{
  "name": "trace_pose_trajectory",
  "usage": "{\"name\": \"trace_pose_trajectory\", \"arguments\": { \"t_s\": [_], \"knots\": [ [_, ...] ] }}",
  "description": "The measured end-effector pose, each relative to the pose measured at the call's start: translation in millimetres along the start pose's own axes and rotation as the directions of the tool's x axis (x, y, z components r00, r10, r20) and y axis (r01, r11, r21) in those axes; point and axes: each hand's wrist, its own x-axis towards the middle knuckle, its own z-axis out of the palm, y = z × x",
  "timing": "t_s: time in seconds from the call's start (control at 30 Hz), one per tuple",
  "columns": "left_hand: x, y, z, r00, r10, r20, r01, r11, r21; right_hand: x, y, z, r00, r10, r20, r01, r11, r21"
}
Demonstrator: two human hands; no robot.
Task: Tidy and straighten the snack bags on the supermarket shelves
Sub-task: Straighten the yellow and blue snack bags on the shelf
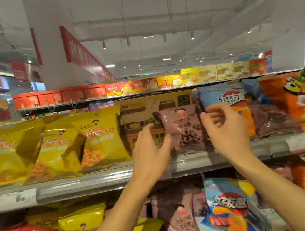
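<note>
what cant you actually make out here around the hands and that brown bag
- Head view: whether the right hand grips anything. Its curled fingers lie over the blue bag, contact unclear.
- Head view: lower left corner of the brown bag, hidden by the left hand.
- Head view: price tags on the shelf rail, print blurred.
- Head view: cardboard box behind the bags, mostly covered.

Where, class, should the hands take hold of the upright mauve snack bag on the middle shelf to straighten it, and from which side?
Probably by its two side edges, from the front. The mauve bag stands upright facing the aisle, a cardboard box close on its left and a blue bag on its right. The left hand and right hand already flank it, fingers apart.
</note>
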Motion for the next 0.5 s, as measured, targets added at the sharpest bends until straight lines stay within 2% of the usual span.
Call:
{"name": "trace_pose_trajectory", "arguments": {
  "t_s": [0.13,0.2,0.27,0.37,0.5],
  "knots": [
    [20.4,26.7,45.4,0.976,-0.154,0.153,0.146,0.987,0.062,32.9,62.8,-62.6,0.998,0.02,-0.055,-0.032,0.976,-0.216],
    [29.3,33.6,58.3,0.962,-0.224,0.158,0.221,0.975,0.039,46.3,89.5,-80.8,0.995,0.094,0.043,-0.082,0.97,-0.227],
    [36.5,35.9,63.4,0.948,-0.274,0.161,0.277,0.961,0.008,55.3,107.5,-87.4,0.964,0.169,0.206,-0.142,0.98,-0.139],
    [40.1,36.3,63.0,0.944,-0.265,0.196,0.279,0.959,-0.052,63.9,119.3,-83.3,0.893,0.238,0.382,-0.23,0.971,-0.068],
    [38.6,35.9,58.3,0.936,-0.251,0.247,0.293,0.944,-0.153,76.2,127.5,-72.6,0.815,0.275,0.51,-0.268,0.959,-0.089]
  ]
}}
